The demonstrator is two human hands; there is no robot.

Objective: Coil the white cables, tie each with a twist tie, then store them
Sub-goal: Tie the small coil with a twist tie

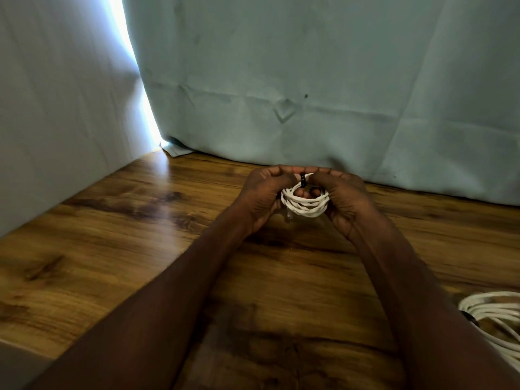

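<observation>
A small coil of white cable point(305, 205) is held up above the wooden table between both hands. My left hand point(263, 192) grips the coil's left side with curled fingers. My right hand point(342, 197) grips its right side. A black twist tie point(302, 180) wraps the top of the coil, where the fingertips of both hands meet and pinch. A clear plug end hangs below the coil at the left. A second, larger white cable bundle point(491, 313) lies on the table at the right edge, partly cut off by the frame.
The wooden table point(140, 235) stretches out in front of me. Pale green curtains point(309, 80) hang right behind it and along the left, with a bright gap of light between them.
</observation>
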